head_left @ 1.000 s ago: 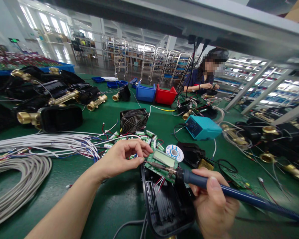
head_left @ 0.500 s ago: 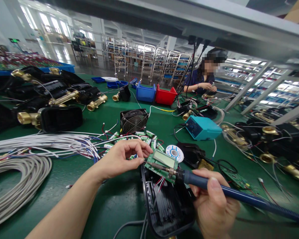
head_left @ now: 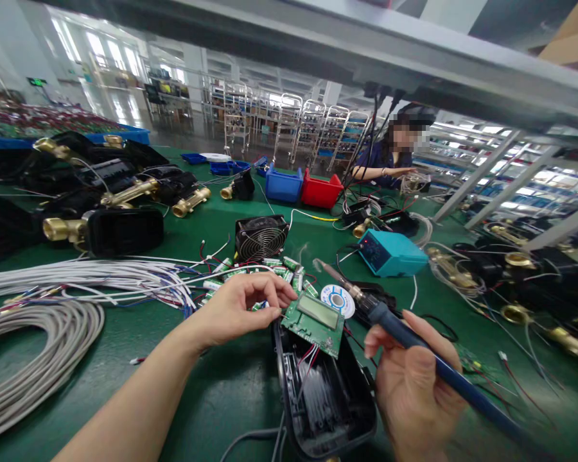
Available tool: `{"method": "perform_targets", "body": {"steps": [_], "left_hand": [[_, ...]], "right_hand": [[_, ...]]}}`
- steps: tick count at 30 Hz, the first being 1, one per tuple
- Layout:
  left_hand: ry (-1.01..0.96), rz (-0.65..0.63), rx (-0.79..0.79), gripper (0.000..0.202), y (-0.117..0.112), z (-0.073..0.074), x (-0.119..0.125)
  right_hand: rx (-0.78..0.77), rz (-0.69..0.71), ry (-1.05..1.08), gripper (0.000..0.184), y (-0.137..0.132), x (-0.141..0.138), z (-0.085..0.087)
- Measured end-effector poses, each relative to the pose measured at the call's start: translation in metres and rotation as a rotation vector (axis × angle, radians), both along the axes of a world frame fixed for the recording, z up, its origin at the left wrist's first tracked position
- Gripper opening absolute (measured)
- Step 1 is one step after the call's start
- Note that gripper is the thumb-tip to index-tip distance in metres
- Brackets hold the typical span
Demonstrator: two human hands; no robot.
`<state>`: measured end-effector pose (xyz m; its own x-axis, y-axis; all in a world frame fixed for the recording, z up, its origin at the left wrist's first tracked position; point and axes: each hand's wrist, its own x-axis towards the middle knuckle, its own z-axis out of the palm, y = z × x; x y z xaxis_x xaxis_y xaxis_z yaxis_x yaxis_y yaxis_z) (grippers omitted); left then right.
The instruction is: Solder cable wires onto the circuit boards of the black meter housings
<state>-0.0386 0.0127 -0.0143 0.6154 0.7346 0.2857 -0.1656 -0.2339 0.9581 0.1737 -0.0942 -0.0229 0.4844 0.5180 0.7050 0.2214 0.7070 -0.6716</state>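
My left hand (head_left: 250, 301) pinches the upper left corner of a green circuit board (head_left: 325, 337) with a small grey display (head_left: 318, 311). The board rests tilted over the far end of an open black housing (head_left: 318, 410). Red, white and dark wires (head_left: 311, 353) run from it into the housing. My right hand (head_left: 417, 378) is closed around the blue handle of a soldering iron (head_left: 390, 324). Its tip points up and left, apart from the board. Beyond the board lies a white-labelled solder spool (head_left: 338, 300). Whether a wire sits between my left fingertips is hidden.
A black fan (head_left: 261, 236) stands behind small green-and-white cylinders (head_left: 289, 273). The teal soldering station (head_left: 392, 252) is at right. White cables (head_left: 101, 276) and a grey coil (head_left: 52, 346) lie left. Brass-fitted meters (head_left: 120, 231) crowd both sides. A co-worker (head_left: 385, 160) sits opposite.
The soldering iron has lifted off the board and swung up and right, its tip now beyond the solder spool. My left hand stays at the board's corner. The co-worker's hands have moved.
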Motion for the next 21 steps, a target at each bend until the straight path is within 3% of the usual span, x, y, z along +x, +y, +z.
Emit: {"method": "perform_targets", "body": {"steps": [3, 6, 12, 17, 21], "left_hand": [[-0.003, -0.008, 0.014, 0.012, 0.001, 0.0, 0.001], [-0.001, -0.008, 0.03, 0.012, 0.002, 0.0, 0.001], [0.022, 0.015, 0.052, 0.012, 0.002, 0.001, 0.002], [0.063, 0.04, 0.054, 0.013, 0.004, 0.0, 0.001], [0.08, 0.055, 0.05, 0.012, 0.004, -0.001, 0.002]], "right_hand": [[-0.01, 0.077, -0.163, 0.027, -0.003, -0.001, 0.009], [-0.071, 0.065, -0.42, 0.033, -0.004, -0.005, 0.026], [-0.164, -0.025, -1.005, 0.016, 0.015, -0.03, 0.057], [-0.203, -0.158, -1.333, 0.005, 0.032, -0.059, 0.061], [-0.209, -0.203, -1.431, 0.013, 0.036, -0.064, 0.057]]}}
